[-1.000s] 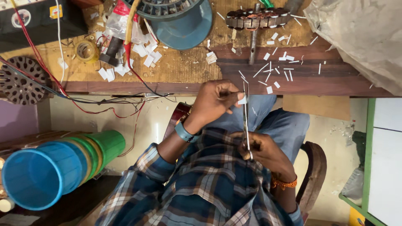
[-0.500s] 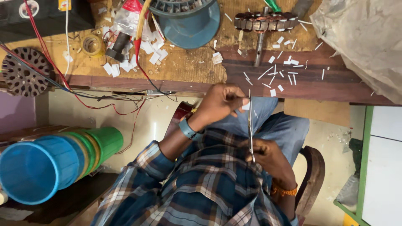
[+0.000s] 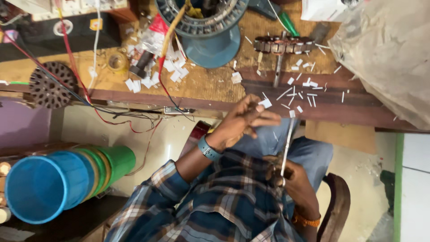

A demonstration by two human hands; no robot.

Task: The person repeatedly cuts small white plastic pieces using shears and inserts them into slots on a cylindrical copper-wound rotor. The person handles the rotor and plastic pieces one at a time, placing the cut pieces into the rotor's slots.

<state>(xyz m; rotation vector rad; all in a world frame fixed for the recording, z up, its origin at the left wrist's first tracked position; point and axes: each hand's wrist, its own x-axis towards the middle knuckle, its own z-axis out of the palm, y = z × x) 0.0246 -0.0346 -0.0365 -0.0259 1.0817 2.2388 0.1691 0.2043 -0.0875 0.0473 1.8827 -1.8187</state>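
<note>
My left hand (image 3: 245, 120), with a teal wristband, is raised just below the bench edge and pinches a small white paper piece (image 3: 265, 103) in its fingertips. My right hand (image 3: 291, 179), wearing an orange bracelet, rests over my lap and grips the base of a long thin metal tool (image 3: 286, 145) that points up toward the bench. A white scrap (image 3: 292, 114) sits at the tool's tip, close beside my left fingers. Whether the tool is a pair of scissors I cannot tell.
A wooden workbench (image 3: 210, 87) holds a motor rotor (image 3: 283, 45), a round stator on a blue cover (image 3: 210, 31), a green screwdriver (image 3: 289, 23), scattered white paper bits (image 3: 304, 85) and red and black wires (image 3: 134, 117). A plastic bag (image 3: 385, 54) lies right. Stacked blue and green buckets (image 3: 62, 181) lie left.
The view has shifted and the bench looks closer. My left hand has drawn slightly up and left from the tool's tip, its fingers spreading. My right hand keeps its grip.
</note>
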